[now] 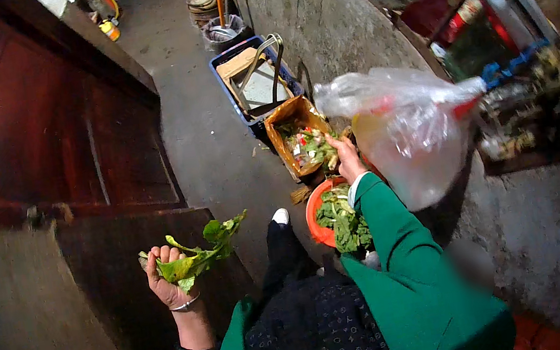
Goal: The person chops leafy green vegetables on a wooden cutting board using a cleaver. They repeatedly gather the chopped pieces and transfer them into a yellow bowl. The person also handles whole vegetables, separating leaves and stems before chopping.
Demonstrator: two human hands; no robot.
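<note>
My left hand [169, 278] is closed around the stems of a green leafy vegetable [190, 264], whose leaves are partly yellowed. A metal bangle circles that wrist. My right hand [348, 156] reaches over the near right edge of an orange-brown lined box [280, 139] with vegetable scraps and litter in it. Wilted leaves [316, 148] lie against or under its fingers; whether they are gripped cannot be told. Just below my right forearm, an orange plastic basin [315, 224] holds more green leafy vegetables [350, 224].
A blue crate [226, 88] with cardboard and a metal-framed item stands beyond the box. Farther off are a lined bin [226, 33] and long handles. Clear plastic bags [410, 139] hang at the right by a concrete wall [322, 22]. A dark red wooden door [49, 122] stands left.
</note>
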